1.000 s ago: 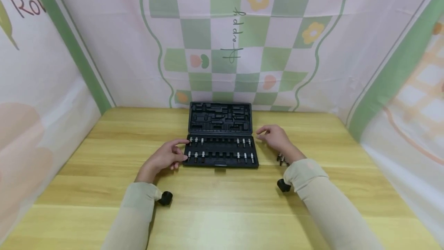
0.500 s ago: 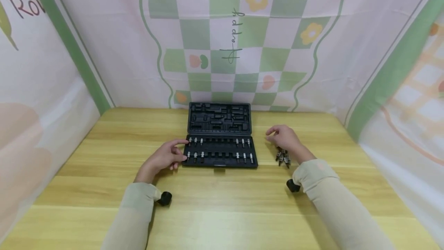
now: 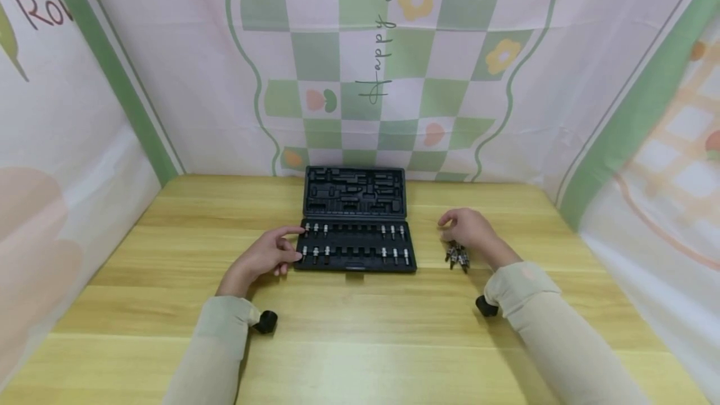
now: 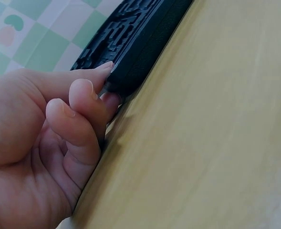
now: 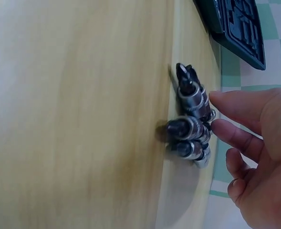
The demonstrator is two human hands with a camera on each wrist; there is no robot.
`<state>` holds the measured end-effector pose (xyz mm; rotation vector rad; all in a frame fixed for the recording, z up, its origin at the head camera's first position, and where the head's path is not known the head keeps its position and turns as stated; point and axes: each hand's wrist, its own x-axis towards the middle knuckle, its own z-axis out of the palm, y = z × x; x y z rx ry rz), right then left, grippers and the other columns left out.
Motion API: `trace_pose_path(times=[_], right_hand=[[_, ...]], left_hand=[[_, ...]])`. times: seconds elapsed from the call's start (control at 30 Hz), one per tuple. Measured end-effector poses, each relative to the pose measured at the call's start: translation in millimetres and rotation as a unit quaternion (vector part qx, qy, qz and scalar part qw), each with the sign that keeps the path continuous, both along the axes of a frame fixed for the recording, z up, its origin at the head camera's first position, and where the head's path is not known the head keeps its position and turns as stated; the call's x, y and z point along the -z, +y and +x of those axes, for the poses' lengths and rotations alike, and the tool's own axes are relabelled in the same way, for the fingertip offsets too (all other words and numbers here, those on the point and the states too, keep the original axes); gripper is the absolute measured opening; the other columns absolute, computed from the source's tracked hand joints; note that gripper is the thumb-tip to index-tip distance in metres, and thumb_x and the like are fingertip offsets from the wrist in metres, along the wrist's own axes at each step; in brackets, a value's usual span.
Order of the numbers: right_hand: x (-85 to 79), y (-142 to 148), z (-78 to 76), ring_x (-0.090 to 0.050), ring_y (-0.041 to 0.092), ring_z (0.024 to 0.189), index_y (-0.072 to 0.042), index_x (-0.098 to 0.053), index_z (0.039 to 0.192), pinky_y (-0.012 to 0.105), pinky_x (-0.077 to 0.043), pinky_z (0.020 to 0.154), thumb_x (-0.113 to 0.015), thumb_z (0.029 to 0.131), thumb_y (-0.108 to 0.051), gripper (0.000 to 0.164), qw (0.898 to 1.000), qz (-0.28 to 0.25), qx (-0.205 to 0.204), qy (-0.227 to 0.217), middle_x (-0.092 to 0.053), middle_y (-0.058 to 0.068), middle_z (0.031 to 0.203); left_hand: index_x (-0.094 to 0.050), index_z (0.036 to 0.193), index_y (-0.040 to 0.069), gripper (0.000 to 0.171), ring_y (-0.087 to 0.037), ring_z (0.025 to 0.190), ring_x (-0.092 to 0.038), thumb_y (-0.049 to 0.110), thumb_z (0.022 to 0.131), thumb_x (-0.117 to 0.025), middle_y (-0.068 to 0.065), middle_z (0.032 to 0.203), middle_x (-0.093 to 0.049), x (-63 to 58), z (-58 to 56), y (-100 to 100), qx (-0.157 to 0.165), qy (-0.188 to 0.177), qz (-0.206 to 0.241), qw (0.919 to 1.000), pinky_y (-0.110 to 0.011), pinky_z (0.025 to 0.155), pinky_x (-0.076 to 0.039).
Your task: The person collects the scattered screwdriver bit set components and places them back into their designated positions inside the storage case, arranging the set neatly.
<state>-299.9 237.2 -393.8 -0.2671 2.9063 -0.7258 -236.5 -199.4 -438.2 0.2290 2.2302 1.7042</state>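
Observation:
An open black plastic socket case (image 3: 354,240) lies on the table, its lid leaning back. Two rows of silver bit sockets (image 3: 316,254) fill its left and right ends, with bare slots between. My left hand (image 3: 264,255) holds the case's left side; in the left wrist view the thumb (image 4: 90,78) lies on the rim and a fingertip tucks by the corner beneath. To the right, a small heap of loose bit sockets (image 5: 192,126) lies on the wood. My right hand (image 3: 472,230) hovers at the heap's far side, thumb and index finger apart, fingertips right beside the sockets.
The wooden table (image 3: 360,342) runs back to a hanging cloth (image 3: 365,55) with green and white checks. More printed cloth (image 3: 73,174) closes off the left and right sides. A small black device sits at each cuff.
My right hand has drawn away from the case's right edge, moving right to the heap of loose bit sockets and uncovering it. The left hand stays at the case.

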Motion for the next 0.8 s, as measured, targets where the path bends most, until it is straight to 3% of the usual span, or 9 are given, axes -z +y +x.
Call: trace_pose_path(times=[0.33,0.6,0.8], right_hand=[[4.2,0.9,4.2,-0.055,0.02,0.07,-0.007,-0.071,0.104,0.04,-0.046,0.063,-0.071,0.083,-0.011,0.021,0.995,0.087,-0.029,0.042,-0.062,0.004,0.08],[3.6,-5.8,4.4,-0.057,0.022,0.07,-0.008,-0.073,0.098,0.043,-0.048,0.065,-0.069,0.082,-0.009,0.017,0.99,0.116,-0.035,0.068,-0.065,0.003,0.079],[1.7,-11.5,5.0,-0.056,0.022,0.069,-0.008,-0.072,0.097,0.042,-0.047,0.064,-0.068,0.083,-0.009,0.015,0.99,0.12,-0.031,0.064,-0.064,0.003,0.078]], left_hand=[[-0.036,0.15,0.007,0.062,-0.016,0.049,-0.052,0.001,0.094,-0.062,-0.018,0.092,-0.062,-0.7,1.0,0.0,0.0,0.0,-0.003,1.0,-0.028,0.044,-0.045],[-0.036,0.149,0.003,0.06,-0.017,0.05,-0.053,-0.003,0.094,-0.06,-0.021,0.093,-0.061,-10.9,7.5,2.7,0.005,0.001,0.0,1.0,-0.027,0.045,-0.045],[-0.037,0.149,0.006,0.061,-0.017,0.05,-0.053,0.0,0.094,-0.062,-0.019,0.093,-0.061,-2.6,2.6,0.3,0.005,0.008,0.004,0.9999,-0.027,0.044,-0.045]])
